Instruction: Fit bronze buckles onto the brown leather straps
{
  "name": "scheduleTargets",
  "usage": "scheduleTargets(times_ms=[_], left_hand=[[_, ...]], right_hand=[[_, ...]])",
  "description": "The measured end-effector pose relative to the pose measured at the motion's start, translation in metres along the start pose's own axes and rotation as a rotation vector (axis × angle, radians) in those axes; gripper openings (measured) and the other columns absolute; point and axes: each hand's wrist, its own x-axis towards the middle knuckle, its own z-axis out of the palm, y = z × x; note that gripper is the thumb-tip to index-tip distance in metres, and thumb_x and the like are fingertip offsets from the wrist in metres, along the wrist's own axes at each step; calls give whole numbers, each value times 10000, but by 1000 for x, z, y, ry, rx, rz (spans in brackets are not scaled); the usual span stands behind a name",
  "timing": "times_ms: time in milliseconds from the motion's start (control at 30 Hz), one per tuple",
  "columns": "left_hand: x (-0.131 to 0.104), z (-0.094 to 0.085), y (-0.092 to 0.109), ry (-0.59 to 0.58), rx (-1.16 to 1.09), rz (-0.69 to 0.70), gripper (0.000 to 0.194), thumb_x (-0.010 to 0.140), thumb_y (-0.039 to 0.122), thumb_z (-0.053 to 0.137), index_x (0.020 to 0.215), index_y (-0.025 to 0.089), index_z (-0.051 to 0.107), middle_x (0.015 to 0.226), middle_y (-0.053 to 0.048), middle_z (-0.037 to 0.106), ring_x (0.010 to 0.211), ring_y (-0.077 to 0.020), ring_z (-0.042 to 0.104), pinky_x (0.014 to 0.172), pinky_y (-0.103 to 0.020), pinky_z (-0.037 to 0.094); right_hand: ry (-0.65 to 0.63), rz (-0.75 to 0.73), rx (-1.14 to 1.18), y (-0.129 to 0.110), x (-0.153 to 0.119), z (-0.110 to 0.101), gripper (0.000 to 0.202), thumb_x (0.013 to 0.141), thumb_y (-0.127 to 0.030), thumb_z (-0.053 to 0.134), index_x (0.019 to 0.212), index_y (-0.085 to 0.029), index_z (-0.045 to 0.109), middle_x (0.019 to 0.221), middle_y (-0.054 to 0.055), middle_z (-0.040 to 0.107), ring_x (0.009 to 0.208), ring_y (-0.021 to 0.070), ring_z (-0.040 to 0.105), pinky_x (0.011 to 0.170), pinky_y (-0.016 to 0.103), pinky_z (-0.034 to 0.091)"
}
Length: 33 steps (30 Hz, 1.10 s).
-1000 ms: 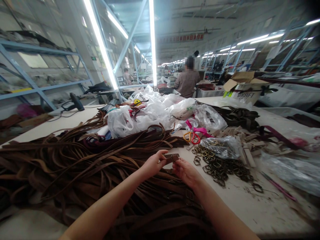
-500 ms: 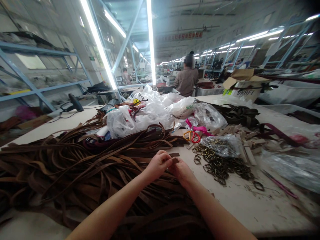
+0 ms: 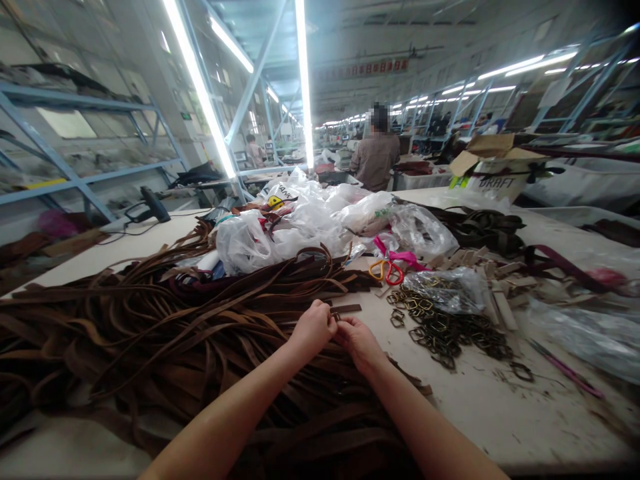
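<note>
My left hand (image 3: 315, 328) and my right hand (image 3: 359, 341) meet over the right edge of a heap of brown leather straps (image 3: 200, 333). The fingers of both are closed in a pinch, fingertips together, on a leather strap mostly hidden by them. A small metallic-looking piece (image 3: 336, 317) shows between the fingertips; it may be a buckle. Just beyond the hands a strap end (image 3: 347, 308) sticks out over the table. To the right of my right hand lies a pile of bronze-coloured metal buckles (image 3: 440, 333), partly under a clear plastic bag (image 3: 450, 290).
White plastic bags (image 3: 305, 223) are heaped behind the straps. Scissors with yellow and red handles (image 3: 386, 272) lie by the buckles. Pink-handled scissors (image 3: 567, 370) lie on the table (image 3: 480, 413) at right. A cardboard box (image 3: 493, 160) and a person (image 3: 376, 157) are farther back.
The brown strap end that showed at my fingertips is now turned or hidden, and a small metallic-looking piece shows there. My fingers have shifted slightly; the view has moved a little.
</note>
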Motion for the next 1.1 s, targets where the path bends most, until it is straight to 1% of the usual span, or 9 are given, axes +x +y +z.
scheduleTargets(times_ms=[133, 267, 433, 533, 700, 800, 867, 1000, 1100], left_hand=[[0, -6, -1, -92, 40, 22, 115, 732, 167, 447, 618, 164, 452, 760, -18, 455, 617, -113, 443, 582, -233, 363], [2, -14, -7, -188, -105, 95, 130, 722, 206, 500, 603, 156, 480, 767, -16, 483, 646, -111, 460, 590, -218, 372], [-8, -13, -7, -199, -226, 96, 210, 713, 313, 586, 856, 172, 523, 785, -4, 556, 704, -139, 517, 622, -230, 401], [-23, -2, 0, -183, -72, 191, 241, 737, 276, 554, 948, 167, 514, 860, -42, 584, 754, -172, 549, 659, -259, 420], [-38, 13, 4, -157, 189, 281, 182, 776, 313, 501, 844, 161, 576, 802, -79, 609, 753, -218, 566, 689, -314, 425], [-25, 11, -11, -230, 155, 318, 340, 762, 475, 522, 923, 186, 601, 858, -75, 621, 831, -230, 567, 753, -322, 422], [-9, 8, -28, -263, 196, 230, 384, 783, 501, 484, 1007, 208, 592, 943, -75, 615, 899, -232, 558, 785, -321, 420], [23, 10, -52, -268, 355, 47, 239, 836, 243, 416, 904, 160, 630, 892, -121, 610, 850, -244, 573, 740, -342, 433], [34, 21, -53, -263, 399, 63, 234, 804, 123, 399, 883, 126, 620, 902, -152, 593, 858, -249, 564, 742, -357, 426]], right_hand=[[14, -84, -124, 2, -4, -5, 183, 540, -231, 684, 651, -169, 552, 633, -27, 571, 637, 119, 515, 636, 252, 435], [-57, -258, -368, 2, -9, -14, 199, 635, -333, 654, 723, -184, 555, 648, -19, 571, 628, 129, 507, 619, 260, 415], [-93, -182, -249, -1, -19, -20, 275, 685, -399, 612, 844, -204, 499, 750, -12, 570, 669, 137, 542, 662, 288, 443], [-58, -247, -409, -2, -24, -26, 288, 681, -364, 607, 889, -209, 482, 686, -24, 537, 632, 139, 520, 613, 277, 426], [135, -368, -828, -6, -30, -53, 196, 718, -310, 507, 888, -217, 481, 651, -22, 521, 612, 158, 512, 601, 285, 408], [108, -327, -1100, -13, -28, -70, 150, 734, -277, 444, 859, -223, 506, 713, 4, 579, 669, 178, 545, 637, 297, 401], [62, -329, -1371, -17, -23, -75, 172, 759, -251, 392, 833, -224, 544, 763, 28, 608, 692, 189, 554, 649, 309, 384], [112, -510, -1735, -22, -6, -66, 269, 801, -274, 378, 906, -190, 610, 972, 111, 608, 839, 241, 552, 742, 360, 365], [-76, -522, -1664, -21, -1, -56, 316, 814, -238, 370, 1020, -187, 604, 1082, 98, 589, 951, 212, 535, 836, 322, 361]])
